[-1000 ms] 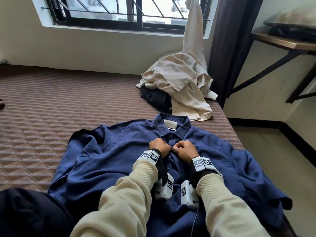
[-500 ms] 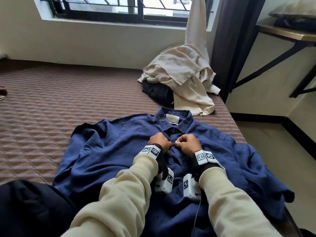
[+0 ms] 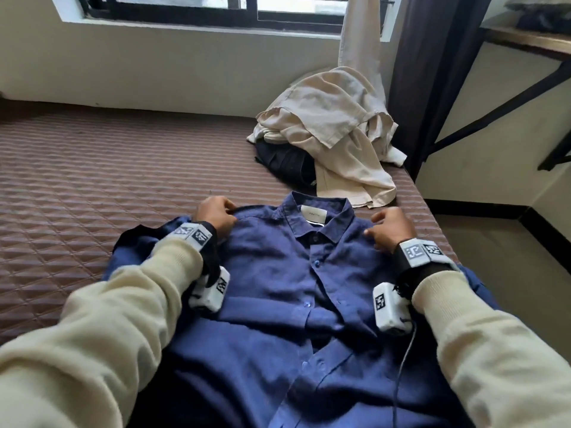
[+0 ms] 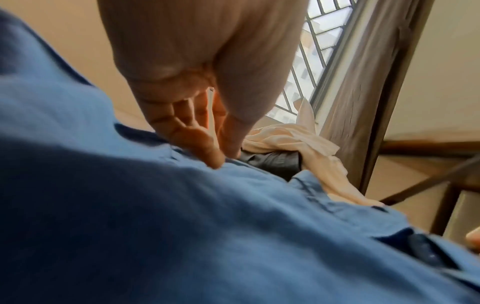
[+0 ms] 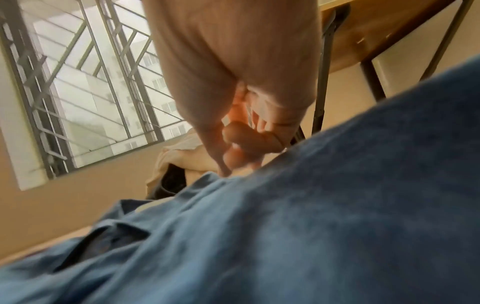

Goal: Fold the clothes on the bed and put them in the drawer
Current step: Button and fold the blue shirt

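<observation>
Pinching both shoulders of a dark-blue button-front linen shirt (image 3: 278, 273), L hand (image 3: 216, 216) & R hand (image 3: 391, 228) are working apart on the brown quilted bed (image 3: 77, 180). Risk: R sleeve hanging off bed edge, prob. dragging fabric askew w/ any lift.

Blue shirt (image 3: 278, 273): matt woven cloth w/ glossy plastic buttons. Bed cover (image 3: 92, 180): quilted, ribbed fabric. Beige clothes (image 3: 333, 125): crumpled matt cloth. Shelf (image 3: 525, 41): wood, metal brackets.
</observation>
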A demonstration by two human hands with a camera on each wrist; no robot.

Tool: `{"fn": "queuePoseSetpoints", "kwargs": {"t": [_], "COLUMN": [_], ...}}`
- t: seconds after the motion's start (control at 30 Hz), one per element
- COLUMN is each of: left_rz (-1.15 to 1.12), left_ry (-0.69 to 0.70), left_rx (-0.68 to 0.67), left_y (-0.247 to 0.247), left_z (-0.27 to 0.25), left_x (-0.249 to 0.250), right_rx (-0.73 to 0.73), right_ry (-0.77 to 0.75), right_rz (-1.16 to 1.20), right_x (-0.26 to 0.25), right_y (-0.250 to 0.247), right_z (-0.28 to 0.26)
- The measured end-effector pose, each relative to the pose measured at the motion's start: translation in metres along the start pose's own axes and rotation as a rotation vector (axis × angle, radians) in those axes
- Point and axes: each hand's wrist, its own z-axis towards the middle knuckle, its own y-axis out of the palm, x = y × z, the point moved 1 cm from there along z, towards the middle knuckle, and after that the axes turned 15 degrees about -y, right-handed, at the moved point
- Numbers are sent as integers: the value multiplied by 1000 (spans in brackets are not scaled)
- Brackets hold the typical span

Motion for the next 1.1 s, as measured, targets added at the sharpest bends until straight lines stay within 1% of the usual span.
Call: {"fn": "queuePoseSetpoints", "kwargs": {"t": [0.07, 0.1, 0.17, 0.23, 0.3, 0.37, 0.43, 0.47, 0.5, 0.53, 0.57, 0.6, 0.63, 0.67, 0.7, 0.73, 0.77, 0.8, 0.9, 0.93, 1.0, 1.03, 1.1], "left_rz": [169, 183, 94, -43, -141, -276, -382, -384, -363, -359, -366, -341, -262, -150, -54, -14, -26, -70, -126, -111, -77, -28, 81], "left_ry": [16, 7, -31, -95, -143, -162, -114, -53, 15, 99, 166, 211, 240, 254, 273, 295, 326, 378, 462, 473, 476, 457, 380], "left_rx": [-14, -42, -77, -87, -43, 16, 82, 127, 157, 140, 70, -6, -32, -6, 48, 101, 122, 112, -77, -129, -220, -246, -250], "left_y": [-3, -3, 2, 3, -2, -14, -32, -42, -53, -62, -67, -70, -70, -66, -61, -52, -41, -30, 4, 15, 36, 47, 66], "left_z": [14, 17, 24, 28, 35, 47, 56, 59, 62, 62, 61, 62, 58, 56, 50, 42, 33, 18, -13, -22, -39, -46, -52], "left_x": [-7, -9, -11, -9, -3, 5, 21, 31, 41, 53, 63, 69, 75, 76, 76, 75, 74, 72, 75, 79, 86, 89, 89], "right_rx": [-183, -245, -259, -197, -137, -64, 58, 153, 243, 295, 283, 236, 167, 110, 67, 20, -25, -64, -215, -245, -258, -266, -308], "right_ry": [24, 35, 56, 89, 141, 109, 59, 17, -61, -160, -247, -328, -372, -402, -416, -417, -417, -441, -531, -530, -478, -437, -362], "right_rz": [-237, -306, -313, -183, -49, 36, 197, 304, 362, 371, 351, 343, 349, 339, 313, 263, 187, 125, 6, -33, -86, -123, -216], "right_x": [7, 8, 12, 12, 11, 8, -2, -8, -16, -23, -27, -33, -40, -46, -49, -53, -54, -55, -66, -69, -71, -72, -71], "right_y": [0, 0, 3, 3, -6, -19, -38, -46, -55, -62, -63, -62, -61, -55, -49, -42, -33, -23, 8, 19, 39, 45, 55], "right_z": [4, 4, 11, 22, 34, 51, 67, 75, 82, 87, 91, 93, 88, 80, 71, 58, 48, 35, 12, 7, 0, -4, -8]}}
